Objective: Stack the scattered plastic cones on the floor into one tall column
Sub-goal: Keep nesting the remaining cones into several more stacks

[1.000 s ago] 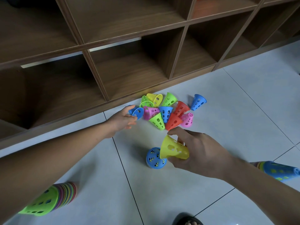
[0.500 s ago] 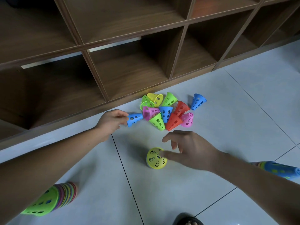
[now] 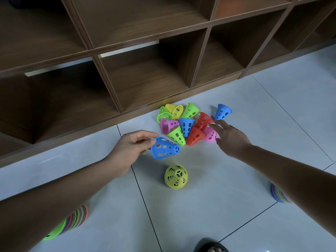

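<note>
Lying on its side at the near left of the pale tiled floor (image 3: pixel 200 206), a nested stack of multicoloured plastic cones (image 3: pixel 76 218) is partly hidden under the left forearm. The left hand (image 3: pixel 131 150) holds a blue perforated plastic cone (image 3: pixel 165 148) sideways, its grip clamped on the wide rim between thumb and fingers, the narrow tip pointing right. Just nearer, a yellow perforated plastic cone (image 3: pixel 176 176) stands upright on the floor, tip up, apart from the others. Farther off, close to the foot of the dark wooden cubby shelf (image 3: pixel 145 88), a loose heap of green, yellow, pink, blue and red cones (image 3: pixel 185 124) lies tumbled together. The right hand (image 3: pixel 231 137) reaches over the heap's right edge, its grip apart and fingers stretched, fingertips beside a red cone (image 3: pixel 204 120); whether they touch it I cannot tell. A lone blue cone (image 3: pixel 222 111) sits just beyond them. At the near right, a second nested stack (image 3: pixel 277 194) peeks from behind the right forearm.
</note>
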